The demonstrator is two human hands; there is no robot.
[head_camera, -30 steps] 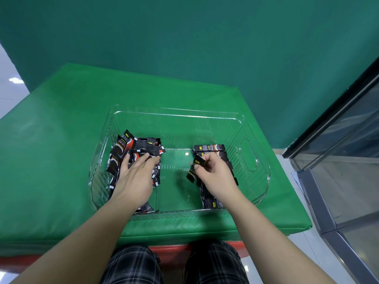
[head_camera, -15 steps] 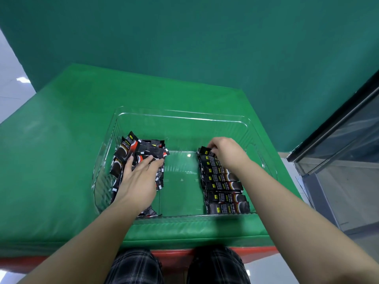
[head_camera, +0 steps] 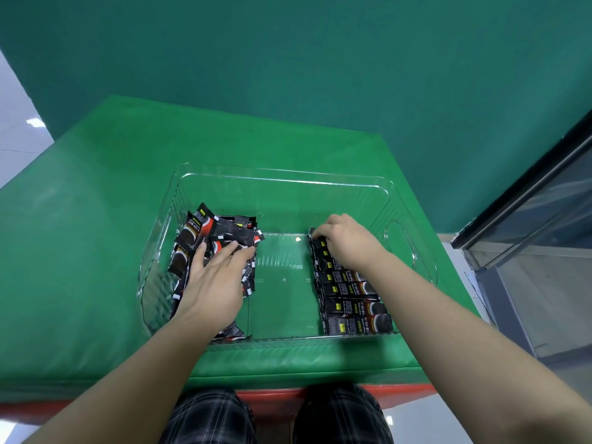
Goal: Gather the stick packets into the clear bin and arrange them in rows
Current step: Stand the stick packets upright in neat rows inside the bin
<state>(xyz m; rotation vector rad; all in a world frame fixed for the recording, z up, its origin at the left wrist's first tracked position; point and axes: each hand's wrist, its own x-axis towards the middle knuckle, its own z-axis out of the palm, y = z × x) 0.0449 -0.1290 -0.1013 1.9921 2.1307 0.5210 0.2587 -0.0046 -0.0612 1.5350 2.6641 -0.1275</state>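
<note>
A clear plastic bin sits on the green table. At its left side is a loose, jumbled pile of black-and-red stick packets. My left hand lies flat on this pile, fingers spread, and hides much of it. At the right side, several packets form a neat row running from the near wall to the far end. My right hand is at the far end of that row, its fingertips curled on the farthest packet. The middle of the bin floor is bare.
The green padded table stretches wide on the left and behind the bin. A green wall rises behind it. A glass door with a dark frame stands at the right. My knees in plaid trousers are under the near edge.
My right hand carried a packet from the near part of the row to its far end and stays there. The left hand stays on the loose pile.
</note>
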